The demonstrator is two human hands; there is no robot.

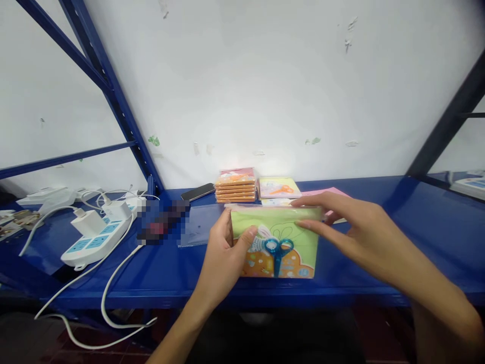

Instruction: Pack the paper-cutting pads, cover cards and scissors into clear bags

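While the left hand pinches a green packet, the open right hand touches its top edge, orange packets stacked beyond the fingertips.

From here I see my left forearm rising from the bottom edge of the view into my left hand, which stands upright and curled, its thumb bent across toward the right. My right forearm enters from the lower right corner and angles up to my right wrist. My right hand reaches left, back upward, with its fingers long and slightly spread. Both hands stay apart, the left lower and nearer the middle.
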